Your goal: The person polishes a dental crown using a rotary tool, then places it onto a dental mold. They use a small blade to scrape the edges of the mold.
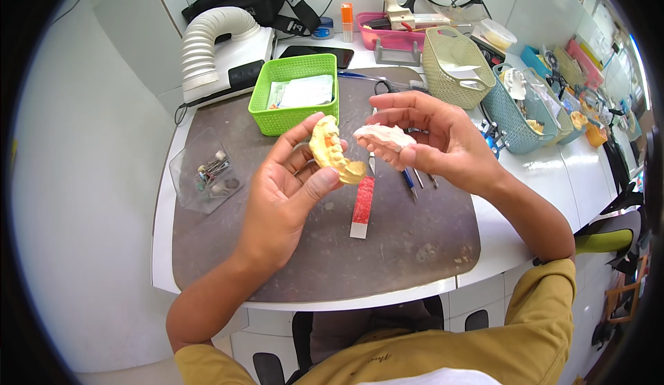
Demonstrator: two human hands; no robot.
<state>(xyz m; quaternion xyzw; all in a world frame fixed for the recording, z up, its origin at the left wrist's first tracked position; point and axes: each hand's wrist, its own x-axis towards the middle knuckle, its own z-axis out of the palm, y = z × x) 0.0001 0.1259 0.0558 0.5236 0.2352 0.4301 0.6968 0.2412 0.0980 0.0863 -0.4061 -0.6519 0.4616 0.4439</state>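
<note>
My left hand [287, 191] holds a yellow dental cast [332, 153] upright between thumb and fingers, above the dark grey work mat [277, 260]. My right hand [436, 139] grips a pale pink dental cast [384, 135] by its edge, just to the right of the yellow one; the two casts are close but apart. Below them on the mat lies a red and white strip [362, 207]. Several thin hand tools [413, 179] lie on the mat, partly hidden under my right hand.
A green basket [294, 95] with packets stands at the back of the mat, a clear tray of burs [207, 177] at the left. A white suction unit [221, 50], a beige basket [449, 67], a teal basket [515, 112] and a pink tray [387, 37] line the back and right.
</note>
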